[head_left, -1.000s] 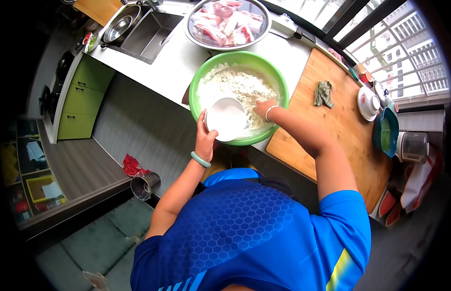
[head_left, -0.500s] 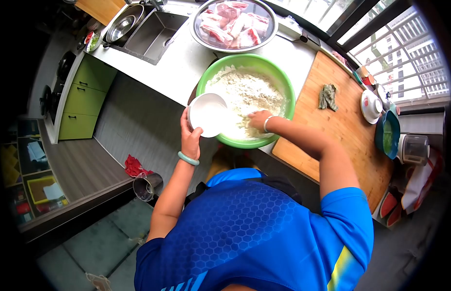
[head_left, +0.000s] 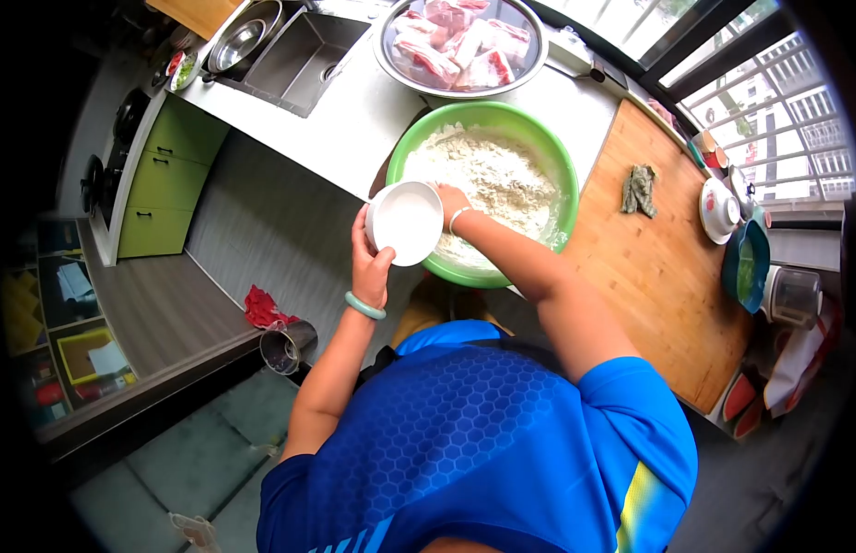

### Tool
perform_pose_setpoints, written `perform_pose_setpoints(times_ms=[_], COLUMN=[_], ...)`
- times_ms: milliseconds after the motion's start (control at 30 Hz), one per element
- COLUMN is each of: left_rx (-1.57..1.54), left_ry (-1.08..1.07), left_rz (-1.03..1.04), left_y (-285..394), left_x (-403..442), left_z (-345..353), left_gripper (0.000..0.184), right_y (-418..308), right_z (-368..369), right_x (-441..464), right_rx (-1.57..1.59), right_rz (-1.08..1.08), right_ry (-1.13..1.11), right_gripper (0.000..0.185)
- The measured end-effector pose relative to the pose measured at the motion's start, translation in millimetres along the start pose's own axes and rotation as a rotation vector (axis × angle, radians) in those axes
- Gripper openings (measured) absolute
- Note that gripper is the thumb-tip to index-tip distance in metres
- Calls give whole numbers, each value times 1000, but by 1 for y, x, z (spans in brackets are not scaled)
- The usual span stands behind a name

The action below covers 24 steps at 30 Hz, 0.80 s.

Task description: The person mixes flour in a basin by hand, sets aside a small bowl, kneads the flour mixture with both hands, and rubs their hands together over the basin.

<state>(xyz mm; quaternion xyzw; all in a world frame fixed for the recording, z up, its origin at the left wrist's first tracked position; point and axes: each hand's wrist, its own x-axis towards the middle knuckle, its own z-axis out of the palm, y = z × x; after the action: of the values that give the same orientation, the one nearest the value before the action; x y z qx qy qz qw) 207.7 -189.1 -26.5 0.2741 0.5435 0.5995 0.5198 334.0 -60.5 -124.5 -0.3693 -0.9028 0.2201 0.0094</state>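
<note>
My left hand (head_left: 371,261) is closed on a white bowl (head_left: 406,223), its thumb against the near rim. The bowl overlaps the left edge of a big green basin (head_left: 568,166); whether anything is left in it I cannot tell. Inside the basin lies flour (head_left: 497,175), crumbly and clumped in the middle. Over the basin's left part, close beside the white bowl's right rim, is my right hand (head_left: 454,197). Its fingers are partly hidden, so their grip does not show. A pale green bangle (head_left: 365,307) circles my left wrist.
Behind the basin stands a metal bowl of raw meat chunks (head_left: 465,46). A sink (head_left: 304,64) is at the upper left. On the right, a wooden board (head_left: 658,276) carries a crumpled cloth (head_left: 639,191), with a white bowl (head_left: 720,210) and a teal basin (head_left: 746,267) along its far edge.
My right hand has moved left, from the flour at the basin's near right to beside the white bowl. My left hand still holds the bowl; the whole view has shifted slightly.
</note>
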Motion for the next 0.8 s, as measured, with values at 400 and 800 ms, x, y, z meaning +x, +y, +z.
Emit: perform_pose_setpoints(times_ms=[400,800], left_rx=[-24,-33], left_ry=[7,-42], left_rz=[41,15], left_y=[4,16], left_x=[23,63], left_z=[-13,-6], left_gripper=[72,73], right_y=[30,15], right_z=[15,12], right_x=[-55,-34], right_rx=[-260,-156], right_rz=[-525,-171], right_ry=[-206,-186], right_gripper=[11,14])
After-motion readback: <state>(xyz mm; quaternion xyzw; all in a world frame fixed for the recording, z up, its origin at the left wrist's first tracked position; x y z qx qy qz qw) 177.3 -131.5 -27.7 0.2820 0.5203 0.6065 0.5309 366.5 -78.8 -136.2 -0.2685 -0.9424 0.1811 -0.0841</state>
